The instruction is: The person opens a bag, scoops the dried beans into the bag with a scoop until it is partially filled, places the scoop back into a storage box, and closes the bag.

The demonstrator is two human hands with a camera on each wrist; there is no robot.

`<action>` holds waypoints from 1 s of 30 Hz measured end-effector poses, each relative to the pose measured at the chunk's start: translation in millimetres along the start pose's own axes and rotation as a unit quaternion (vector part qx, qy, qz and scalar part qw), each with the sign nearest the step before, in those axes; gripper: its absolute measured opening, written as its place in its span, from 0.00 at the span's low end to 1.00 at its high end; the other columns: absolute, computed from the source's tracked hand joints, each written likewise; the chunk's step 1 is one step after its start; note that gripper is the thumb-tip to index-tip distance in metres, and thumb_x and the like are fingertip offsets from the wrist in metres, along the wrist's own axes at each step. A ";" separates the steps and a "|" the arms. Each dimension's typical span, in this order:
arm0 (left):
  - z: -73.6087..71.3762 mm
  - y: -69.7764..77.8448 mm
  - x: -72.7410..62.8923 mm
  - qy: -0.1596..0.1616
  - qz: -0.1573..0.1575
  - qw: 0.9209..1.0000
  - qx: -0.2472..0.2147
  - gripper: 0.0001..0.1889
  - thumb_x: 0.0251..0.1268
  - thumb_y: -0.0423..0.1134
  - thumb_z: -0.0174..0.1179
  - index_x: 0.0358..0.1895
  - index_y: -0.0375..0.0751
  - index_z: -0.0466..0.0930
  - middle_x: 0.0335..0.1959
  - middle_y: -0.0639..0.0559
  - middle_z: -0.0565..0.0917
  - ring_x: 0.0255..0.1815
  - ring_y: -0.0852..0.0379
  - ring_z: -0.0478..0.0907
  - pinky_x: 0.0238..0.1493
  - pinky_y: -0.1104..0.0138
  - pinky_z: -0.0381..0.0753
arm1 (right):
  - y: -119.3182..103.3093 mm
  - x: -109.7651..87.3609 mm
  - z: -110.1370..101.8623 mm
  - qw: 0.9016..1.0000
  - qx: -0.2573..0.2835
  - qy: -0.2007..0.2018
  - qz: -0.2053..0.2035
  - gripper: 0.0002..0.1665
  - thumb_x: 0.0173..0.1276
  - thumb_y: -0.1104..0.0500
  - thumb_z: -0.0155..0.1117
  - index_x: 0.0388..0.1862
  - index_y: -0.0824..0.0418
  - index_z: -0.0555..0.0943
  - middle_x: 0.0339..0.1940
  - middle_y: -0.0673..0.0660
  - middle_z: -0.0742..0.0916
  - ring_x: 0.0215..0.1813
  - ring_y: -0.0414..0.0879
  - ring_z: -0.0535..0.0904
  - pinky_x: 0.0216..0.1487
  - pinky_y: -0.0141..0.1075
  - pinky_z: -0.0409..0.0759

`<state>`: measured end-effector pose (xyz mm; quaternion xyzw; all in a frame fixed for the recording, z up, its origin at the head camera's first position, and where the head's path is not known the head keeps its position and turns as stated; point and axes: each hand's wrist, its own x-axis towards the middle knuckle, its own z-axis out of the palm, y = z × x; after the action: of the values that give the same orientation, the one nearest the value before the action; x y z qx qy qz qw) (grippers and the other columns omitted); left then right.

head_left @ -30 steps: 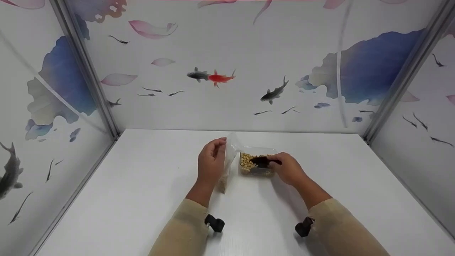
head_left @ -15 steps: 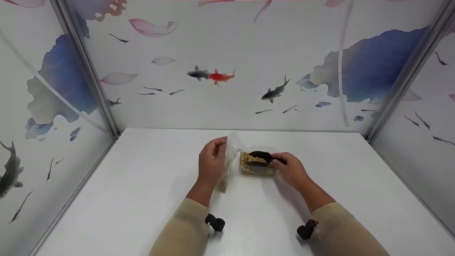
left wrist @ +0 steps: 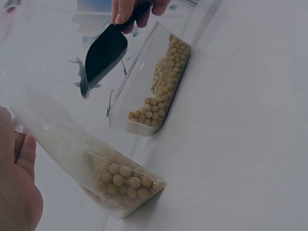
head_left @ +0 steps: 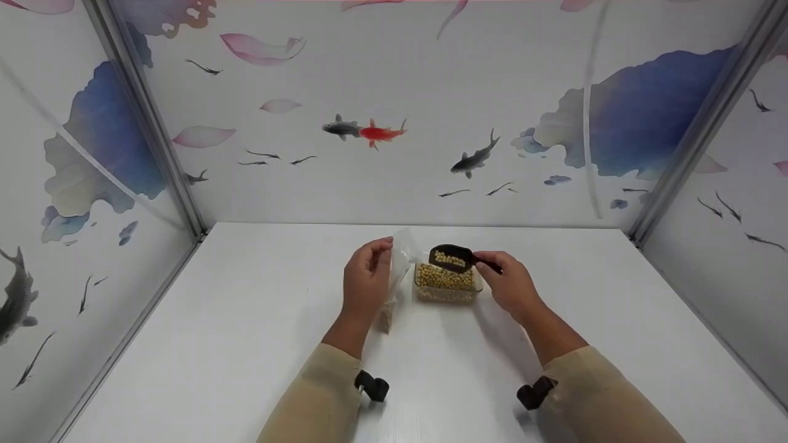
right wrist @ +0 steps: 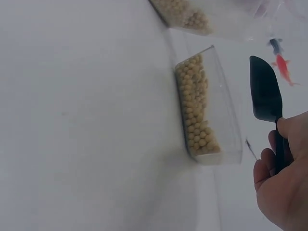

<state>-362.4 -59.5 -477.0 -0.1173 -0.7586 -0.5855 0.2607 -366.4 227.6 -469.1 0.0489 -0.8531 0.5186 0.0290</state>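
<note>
My left hand (head_left: pixel 366 280) pinches the upper edge of a clear plastic bag (left wrist: pixel 57 130), which stands upright on the table with soybeans (left wrist: pixel 120 183) in its bottom. My right hand (head_left: pixel 508 286) grips the handle of a black scoop (right wrist: pixel 266 91). Soybeans (head_left: pixel 448 259) lie in the scoop's bowl, seen in the head view. The scoop is raised above the back of a clear rectangular container (right wrist: pixel 226 110), its tip pointing left toward the bag's mouth. Inside the container, soybeans (right wrist: pixel 192 113) form an uneven heap, lower in the middle.
The white table (head_left: pixel 246 344) ends at a white back wall (head_left: pixel 394 191) printed with fish and petals. Side panels with metal posts (head_left: pixel 161 123) stand left and right. A black camera mount (head_left: pixel 373 386) sits at each wrist.
The scoop has come up out of the soybeans in the container, now carrying some of them, and my right hand has risen with it. My left hand and the bag have stayed put.
</note>
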 end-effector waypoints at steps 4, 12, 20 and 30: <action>0.8 1.5 -0.4 -0.001 -0.009 1.000 -0.003 0.10 0.84 0.41 0.58 0.57 0.44 0.85 0.63 0.58 0.87 0.67 0.59 0.83 0.67 0.64 0.85 | -17.8 2.5 -2.9 1.000 0.002 0.014 -0.018 0.22 0.86 0.54 0.57 0.72 0.59 0.79 0.72 0.62 0.81 0.74 0.56 0.77 0.72 0.48 0.79; -0.1 5.1 -0.5 -0.002 -0.017 1.000 -0.006 0.09 0.85 0.41 0.57 0.57 0.49 0.84 0.63 0.58 0.87 0.67 0.60 0.83 0.68 0.64 0.85 | -56.3 0.2 -3.1 0.996 -0.039 0.010 -0.078 0.20 0.86 0.56 0.58 0.70 0.59 0.82 0.68 0.61 0.82 0.69 0.56 0.80 0.70 0.50 0.81; -1.0 3.6 0.4 0.000 -0.013 1.000 -0.007 0.09 0.84 0.41 0.57 0.56 0.49 0.85 0.63 0.58 0.87 0.67 0.60 0.83 0.68 0.64 0.85 | -86.7 -3.4 6.2 0.979 -0.147 0.000 -0.138 0.19 0.84 0.59 0.61 0.68 0.60 0.84 0.66 0.60 0.84 0.70 0.58 0.78 0.71 0.56 0.82; -2.5 3.8 -0.5 -0.005 -0.003 1.000 -0.012 0.10 0.85 0.42 0.57 0.57 0.46 0.84 0.64 0.58 0.86 0.69 0.59 0.82 0.70 0.63 0.84 | -99.9 -7.6 12.0 0.959 -0.220 0.027 -0.177 0.18 0.83 0.59 0.62 0.67 0.59 0.85 0.62 0.60 0.85 0.67 0.60 0.78 0.64 0.54 0.82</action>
<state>-359.5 -60.8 -473.7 -0.1209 -0.7535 -0.5946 0.2533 -347.5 171.6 -387.3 0.1778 -0.9226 0.3058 0.1535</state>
